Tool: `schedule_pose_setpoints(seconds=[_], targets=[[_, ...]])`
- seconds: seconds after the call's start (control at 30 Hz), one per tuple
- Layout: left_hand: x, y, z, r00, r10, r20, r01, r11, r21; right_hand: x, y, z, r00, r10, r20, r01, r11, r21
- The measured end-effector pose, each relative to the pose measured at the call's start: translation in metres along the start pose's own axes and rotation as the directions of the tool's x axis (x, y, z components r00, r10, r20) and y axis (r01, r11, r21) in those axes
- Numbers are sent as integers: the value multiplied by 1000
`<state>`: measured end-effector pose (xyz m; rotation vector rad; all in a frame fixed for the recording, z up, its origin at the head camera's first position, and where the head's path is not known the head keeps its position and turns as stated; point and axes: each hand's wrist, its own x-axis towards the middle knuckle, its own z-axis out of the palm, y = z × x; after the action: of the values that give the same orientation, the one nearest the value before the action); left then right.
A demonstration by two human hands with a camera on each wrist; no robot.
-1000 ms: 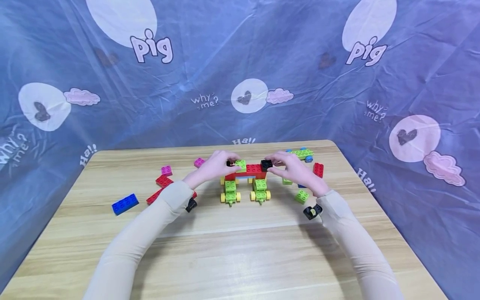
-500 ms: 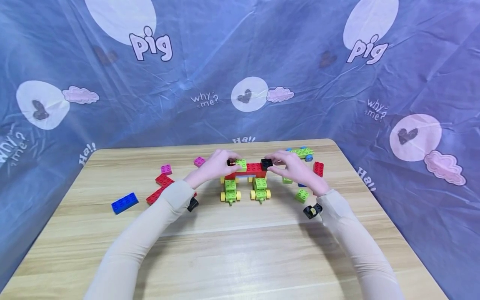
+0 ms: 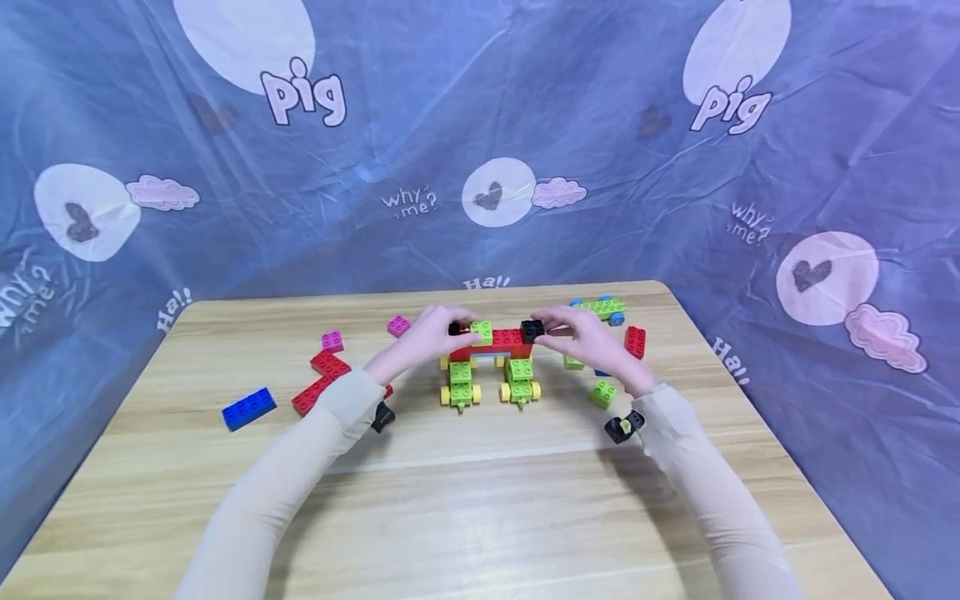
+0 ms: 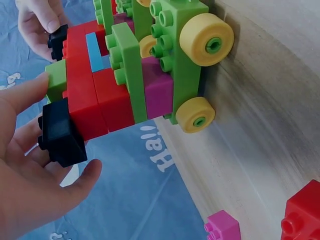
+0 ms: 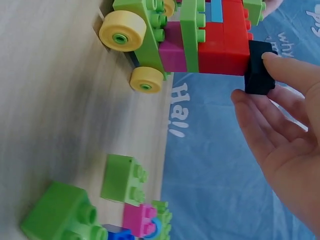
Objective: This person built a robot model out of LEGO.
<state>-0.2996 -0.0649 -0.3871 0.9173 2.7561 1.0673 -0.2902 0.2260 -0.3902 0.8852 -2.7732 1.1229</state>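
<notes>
A toy brick build centres on a red beam [image 3: 506,337], raised on two lime green wheeled bases [image 3: 461,392] with yellow wheels [image 4: 206,39]. Purple bricks [image 4: 157,87] show lower down in the left wrist view. On the beam's left end sit a black brick [image 4: 61,132] and a lime green brick [image 3: 481,332]. My left hand [image 3: 420,337] pinches that green brick, thumb on its near side, fingers reaching behind the black one. At the right end, my right hand [image 3: 588,337] pinches another black brick [image 3: 532,331] between thumb and fingers.
Left of the build lie a blue brick [image 3: 249,408], red bricks [image 3: 330,362] and pink bricks [image 3: 398,325]. On the right are green bricks [image 3: 603,392], a red brick [image 3: 634,341] and a green base with blue wheels [image 3: 602,309]. A printed blue curtain [image 3: 360,233] stands behind the table.
</notes>
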Motion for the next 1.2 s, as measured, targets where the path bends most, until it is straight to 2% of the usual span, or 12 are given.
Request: schedule_pose_setpoints(seconds=[0.17, 0.4, 0.73, 1.2], targets=[[-2, -3, -3, 1000, -16, 13, 16, 998, -57, -2, 5, 2, 998, 59, 0, -59, 994, 89], [-1, -7, -3, 1000, -27, -3, 27, 998, -58, -4, 3, 1, 994, 113, 5, -113, 984, 138], [-4, -4, -4, 1000, 6, -8, -6, 998, -70, -1, 5, 3, 993, 116, 4, -116, 983, 139], [-5, -6, -3, 999, -46, 11, 47, 994, -94, -7, 6, 0, 996, 94, -7, -92, 985, 143]])
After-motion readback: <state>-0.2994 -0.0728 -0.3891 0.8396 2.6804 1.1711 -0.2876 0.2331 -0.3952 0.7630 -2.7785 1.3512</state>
